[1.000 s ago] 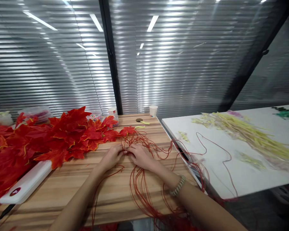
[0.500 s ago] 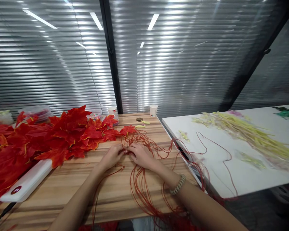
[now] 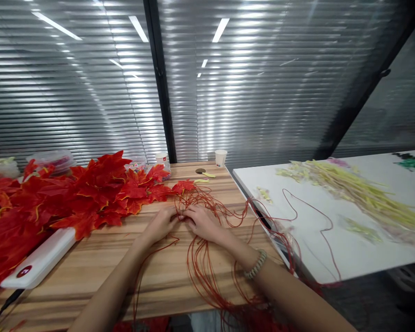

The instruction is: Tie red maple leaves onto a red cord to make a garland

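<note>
My left hand (image 3: 163, 224) and my right hand (image 3: 203, 222) meet over the wooden table, fingertips pinched together on thin red cord (image 3: 207, 267). The exact spot they grip is partly covered by the fingers. Loops of the cord spread behind my hands, and a thick bundle of strands runs under my right wrist and over the near table edge. One strand trails from my left hand toward me. Just beyond the fingers lies a red artificial maple leaf (image 3: 183, 186).
A heap of red artificial maple leaves (image 3: 100, 189) covers the left side, beside a white power bank (image 3: 41, 258) with a black cable. Paper cups (image 3: 220, 158) stand at the back. On the white table (image 3: 297, 258) at right lie yellow strips (image 3: 359, 189) and a stray cord.
</note>
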